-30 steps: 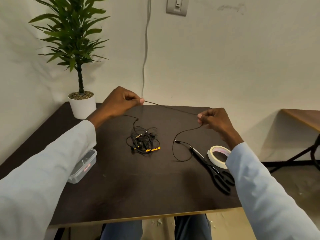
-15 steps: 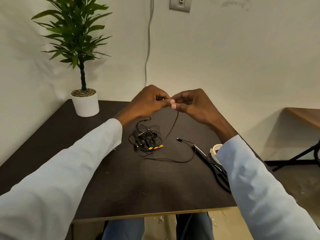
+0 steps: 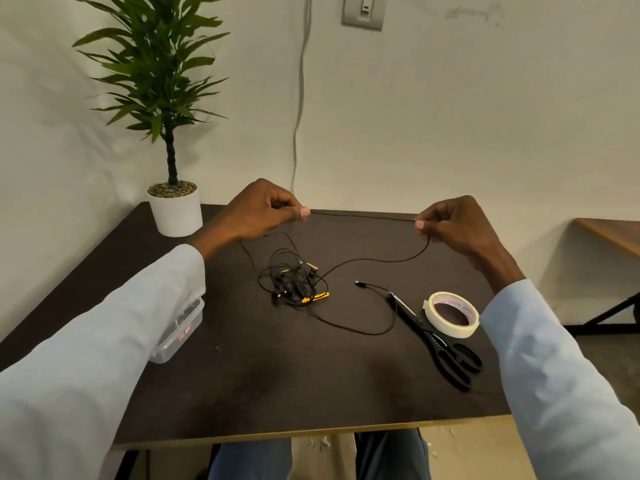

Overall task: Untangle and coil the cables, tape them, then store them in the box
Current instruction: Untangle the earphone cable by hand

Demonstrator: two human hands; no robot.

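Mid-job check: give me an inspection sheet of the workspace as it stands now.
Surface: dark table.
Job's things: tape roll, black scissors, clear box partly behind the left sleeve.
Clutter: nothing seen.
Hands: left hand and right hand each pinch the cable, apart.
Cables: black cable stretched taut between the hands; tangled bundle on the table.
Surroundings: potted plant, wall switch, grey wall cable.
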